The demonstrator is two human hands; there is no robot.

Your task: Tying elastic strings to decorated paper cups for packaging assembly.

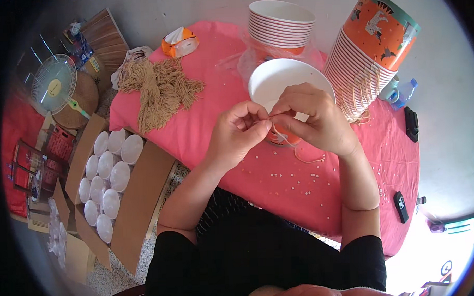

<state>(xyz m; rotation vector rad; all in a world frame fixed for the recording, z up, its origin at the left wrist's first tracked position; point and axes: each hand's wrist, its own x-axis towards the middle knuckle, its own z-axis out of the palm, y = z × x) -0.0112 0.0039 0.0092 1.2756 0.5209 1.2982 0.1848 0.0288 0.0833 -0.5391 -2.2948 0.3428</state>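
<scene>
Both hands met over the near side of a white-lined orange bucket (267, 78) that stood mouth-up on the pink-covered counter (219, 81). The left hand (237, 136) had its fingers pinched, thumb against forefinger, on a thin tan cord (309, 161), and the right hand (322, 118) pinched it just beside, fingertips nearly touching; how the strands crossed there was too small to tell. A loose length hung below the fingers and curled across the cloth in front of the bucket. The cord looked almost weightless, soft and limp, so it would likely bend under a push and answer only to a pull; a fingertip grip close to the worked spot seemed best, since farther back it would sag and wander. It seemed dry and fibrous, more apt to fray or snag than to slip. The bucket appeared light and thin-walled, probably card, stiffest at its rolled rim and easy to dent lower down, so the rim was the surer place to steady it. Whether either hand touched it could not be told. Small white pellets (294, 188) lay scattered nearby, likely to roll if brushed.
</scene>
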